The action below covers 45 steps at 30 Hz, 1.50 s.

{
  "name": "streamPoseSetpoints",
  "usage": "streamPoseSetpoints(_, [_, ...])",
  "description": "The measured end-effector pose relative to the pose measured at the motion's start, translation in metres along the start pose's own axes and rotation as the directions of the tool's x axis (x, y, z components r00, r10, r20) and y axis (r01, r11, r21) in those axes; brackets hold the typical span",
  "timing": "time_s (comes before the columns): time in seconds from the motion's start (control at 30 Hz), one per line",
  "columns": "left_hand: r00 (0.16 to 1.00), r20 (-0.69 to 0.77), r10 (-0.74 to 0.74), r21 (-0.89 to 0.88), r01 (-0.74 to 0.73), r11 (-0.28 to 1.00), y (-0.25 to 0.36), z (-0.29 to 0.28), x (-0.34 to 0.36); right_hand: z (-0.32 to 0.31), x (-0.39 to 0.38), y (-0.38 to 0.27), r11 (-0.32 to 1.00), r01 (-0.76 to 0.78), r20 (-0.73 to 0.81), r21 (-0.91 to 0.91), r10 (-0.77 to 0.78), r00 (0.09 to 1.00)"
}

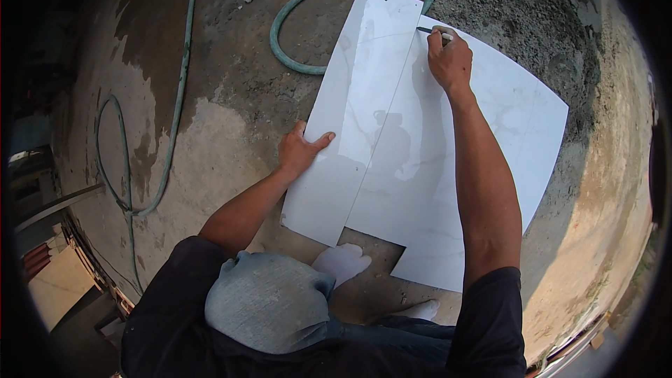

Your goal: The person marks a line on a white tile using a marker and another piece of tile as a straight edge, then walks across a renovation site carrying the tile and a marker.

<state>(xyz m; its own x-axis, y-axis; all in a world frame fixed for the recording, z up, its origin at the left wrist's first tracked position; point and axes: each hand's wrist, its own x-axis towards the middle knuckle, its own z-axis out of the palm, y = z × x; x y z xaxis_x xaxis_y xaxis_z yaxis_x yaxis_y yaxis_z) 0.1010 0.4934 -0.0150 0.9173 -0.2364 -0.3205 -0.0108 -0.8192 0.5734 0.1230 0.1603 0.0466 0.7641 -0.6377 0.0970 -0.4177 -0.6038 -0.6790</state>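
Note:
A long white marbled tile strip lies slanted against or over a larger white marbled tile; I cannot tell whether they overlap. The larger tile has a square notch at its near left corner. At the strip's left edge is my left hand, its thumb on the top face and its other fingers mostly hidden at the edge. Near the far end of the seam, my right hand pinches a slim marker pen. Its dark tip points left and touches or nearly touches the strip's edge.
A green hose loops over the stained concrete floor at the left and behind the tiles. Wet grey mortar spreads at the far right. My knee and a white-covered foot are close to the tiles' near edge.

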Motion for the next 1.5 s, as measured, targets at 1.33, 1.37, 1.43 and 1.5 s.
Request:
streamPoseSetpoints(1.33, [0.998, -0.025, 0.05, 0.02, -0.049, 0.999, -0.006, 0.009, -0.001, -0.013, -0.207, 0.005, 0.975, 0.221, 0.08, -0.012, -0.219, 0.972])
streamPoseSetpoints(1.37, [0.998, -0.023, 0.058, 0.011, -0.058, 0.998, -0.006, 0.009, -0.001, -0.017, -0.214, 0.002, 0.975, 0.22, 0.124, -0.017, -0.217, 0.968])
streamPoseSetpoints(1.43, [0.998, -0.02, 0.068, 0.01, -0.067, 0.998, -0.006, 0.008, -0.001, -0.022, -0.214, 0.0, 0.976, 0.215, 0.165, -0.016, -0.209, 0.964])
streamPoseSetpoints(1.5, [0.996, -0.037, 0.086, 0.005, -0.086, 0.996, -0.005, 0.009, -0.001, -0.021, -0.194, 0.002, 0.97, 0.15, -0.018, 0.189, -0.15, 0.989])
